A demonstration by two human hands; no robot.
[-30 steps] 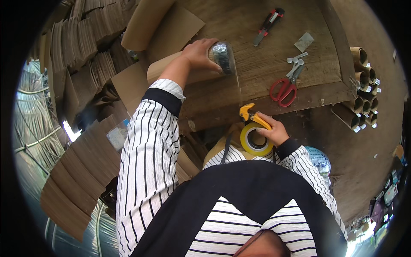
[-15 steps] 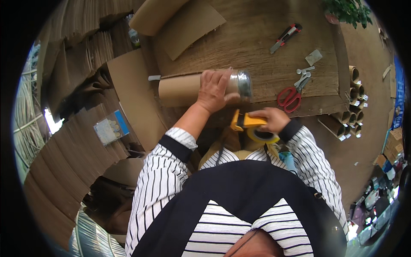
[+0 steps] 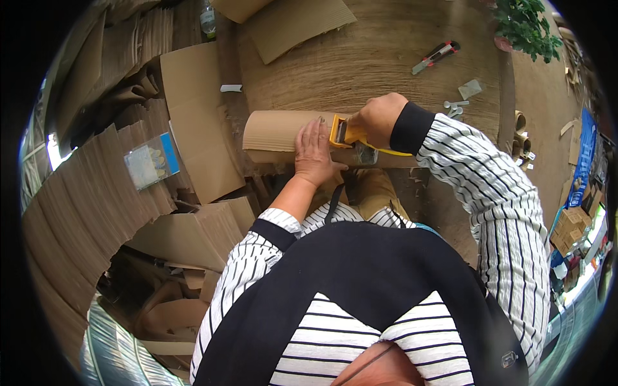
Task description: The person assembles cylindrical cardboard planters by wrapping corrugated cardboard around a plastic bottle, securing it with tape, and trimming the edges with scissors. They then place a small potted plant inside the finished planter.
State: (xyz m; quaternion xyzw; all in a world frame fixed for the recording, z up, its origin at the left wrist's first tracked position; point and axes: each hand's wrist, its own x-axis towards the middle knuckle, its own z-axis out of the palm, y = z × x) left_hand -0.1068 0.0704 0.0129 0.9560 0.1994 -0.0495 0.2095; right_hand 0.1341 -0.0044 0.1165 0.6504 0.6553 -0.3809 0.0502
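Observation:
A cardboard roll (image 3: 273, 133) lies at the near edge of the wooden table, wrapped around a clear glass jar (image 3: 366, 154) whose end sticks out at the right. My left hand (image 3: 313, 154) grips the roll, fingers across its top and thumb on the near side. In my right hand (image 3: 381, 121) is a yellow tape dispenser (image 3: 341, 130); its head rests against the cardboard just right of my left fingers. The dispenser's tape roll is mostly hidden under my right hand.
On the table are a box cutter (image 3: 436, 56), small white plastic spoons (image 3: 456, 106), a clear packet (image 3: 470, 89) and a flat cardboard sheet (image 3: 299, 29). Stacked cardboard (image 3: 71, 193) crowds the left. A green plant (image 3: 526, 29) stands far right; cardboard tubes (image 3: 520, 138) lie beyond the table.
My right hand has brought the tape dispenser up and forward onto the cardboard roll. The roll has turned, covering more of the jar. The red-handled scissors are now out of sight by my right arm.

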